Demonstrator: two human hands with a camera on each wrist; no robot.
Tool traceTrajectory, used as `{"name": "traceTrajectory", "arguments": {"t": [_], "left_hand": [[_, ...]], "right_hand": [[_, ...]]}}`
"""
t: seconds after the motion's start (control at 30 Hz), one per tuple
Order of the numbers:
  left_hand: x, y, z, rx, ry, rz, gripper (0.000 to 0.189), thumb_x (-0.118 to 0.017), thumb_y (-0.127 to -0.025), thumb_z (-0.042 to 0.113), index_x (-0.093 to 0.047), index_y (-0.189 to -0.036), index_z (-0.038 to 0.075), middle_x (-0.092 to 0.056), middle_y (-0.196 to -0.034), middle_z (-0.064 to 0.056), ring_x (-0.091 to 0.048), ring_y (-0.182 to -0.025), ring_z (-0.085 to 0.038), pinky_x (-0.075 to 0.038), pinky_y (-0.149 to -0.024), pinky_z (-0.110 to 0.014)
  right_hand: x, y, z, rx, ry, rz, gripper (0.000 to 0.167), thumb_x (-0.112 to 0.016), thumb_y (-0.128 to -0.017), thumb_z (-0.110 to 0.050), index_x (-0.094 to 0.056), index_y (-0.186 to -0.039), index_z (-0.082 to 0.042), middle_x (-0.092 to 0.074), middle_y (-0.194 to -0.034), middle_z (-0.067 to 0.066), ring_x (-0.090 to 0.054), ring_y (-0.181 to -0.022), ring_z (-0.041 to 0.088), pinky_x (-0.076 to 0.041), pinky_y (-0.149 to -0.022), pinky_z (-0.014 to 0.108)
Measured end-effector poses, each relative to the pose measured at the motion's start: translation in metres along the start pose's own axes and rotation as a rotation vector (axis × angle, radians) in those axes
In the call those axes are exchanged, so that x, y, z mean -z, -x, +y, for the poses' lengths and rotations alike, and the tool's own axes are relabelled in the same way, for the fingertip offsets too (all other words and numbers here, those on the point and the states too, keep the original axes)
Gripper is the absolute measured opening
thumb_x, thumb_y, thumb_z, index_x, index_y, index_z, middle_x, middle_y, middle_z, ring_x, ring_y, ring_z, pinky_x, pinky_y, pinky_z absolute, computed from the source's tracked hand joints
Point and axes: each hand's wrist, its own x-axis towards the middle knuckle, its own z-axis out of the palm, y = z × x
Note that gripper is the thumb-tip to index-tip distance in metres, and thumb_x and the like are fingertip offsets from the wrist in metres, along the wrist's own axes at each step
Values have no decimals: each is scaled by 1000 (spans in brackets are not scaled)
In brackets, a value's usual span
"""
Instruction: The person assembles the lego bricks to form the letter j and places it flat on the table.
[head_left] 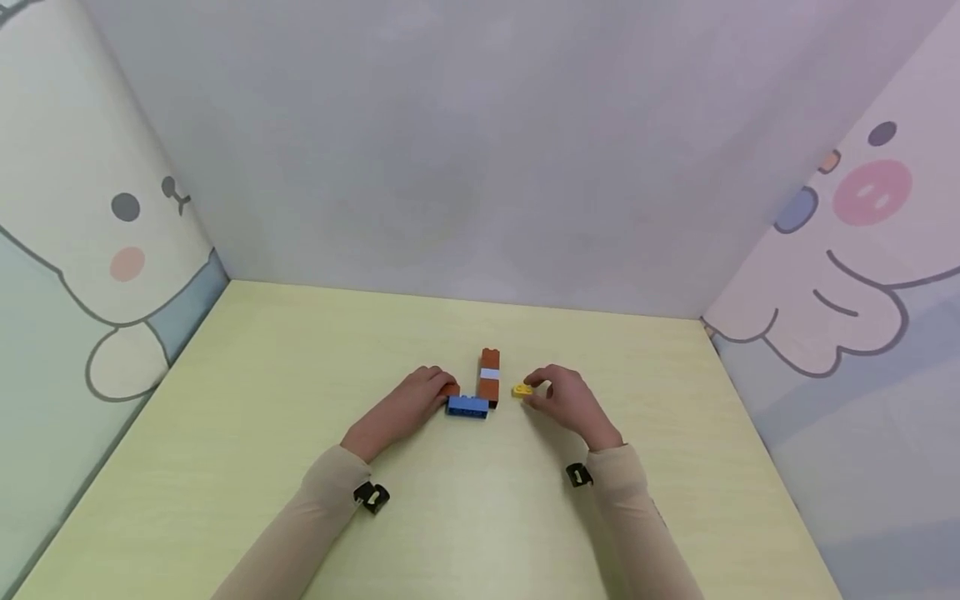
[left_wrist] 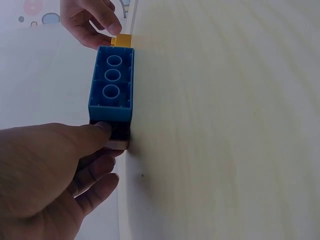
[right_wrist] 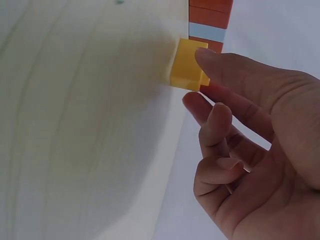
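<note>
A blue toy brick (head_left: pixel 468 407) lies on its side, its hollow underside with round tubes facing the left wrist view. At its left end my left hand (head_left: pixel 408 406) pinches a small red brick (head_left: pixel 450 390), thumb on the near side. Right of the blue brick is a row of red bricks (head_left: pixel 489 390) with one pale blue brick (head_left: pixel 490 374) among them. The blue brick's right end meets this row's near end; whether they are joined I cannot tell. On the right, my right hand (head_left: pixel 566 404) pinches a small yellow brick (right_wrist: pixel 187 65) between thumb and index finger, apart from the row.
The bricks are on a pale wooden table (head_left: pixel 300 350). A grey wall (head_left: pixel 450 167) rises behind it, and side panels with cartoon animals (head_left: pixel 847 275) flank it. Both sleeves carry a small black device (head_left: pixel 371 497) at the wrist.
</note>
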Motion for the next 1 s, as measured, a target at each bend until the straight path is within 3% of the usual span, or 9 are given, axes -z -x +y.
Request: {"name": "traceTrajectory", "arguments": {"t": [0.23,0.47,0.8,1.0], "left_hand": [[0,-1,0,13,21,-8,25,-52,-108,22,-62,-129,13,-64,-124,-1,-58,-116,-18,-49,-107,-37],[1,0,2,14,40,-3,24,-54,-107,20,-63,-127,10,-65,-123,-3,-59,-116,-20,-50,-106,-39],[0,3,2,4,35,-1,25,-52,-108,20,-63,-128,10,-65,-122,-4,-59,-115,-20,-50,-105,-39],[1,2,3,22,40,-13,26,-52,-108,22,-63,-129,11,-65,-123,-3,-59,-115,-20,-50,-106,-38]], "right_hand": [[-1,-5,0,1,24,-6,17,-75,-93,-15,-77,-109,-12,-74,-112,6,-57,-81,15,-49,-74,30],[15,-17,-5,55,30,27,17,-75,-94,-19,-76,-109,-12,-75,-109,8,-60,-79,17,-50,-74,32],[28,-64,-10,104,24,30,17,-69,-99,-20,-73,-112,-10,-75,-109,10,-66,-89,23,-55,-84,39],[23,-92,-15,85,-9,-53,18,-64,-102,-21,-72,-113,-10,-73,-114,12,-67,-93,25,-56,-85,40]]}}
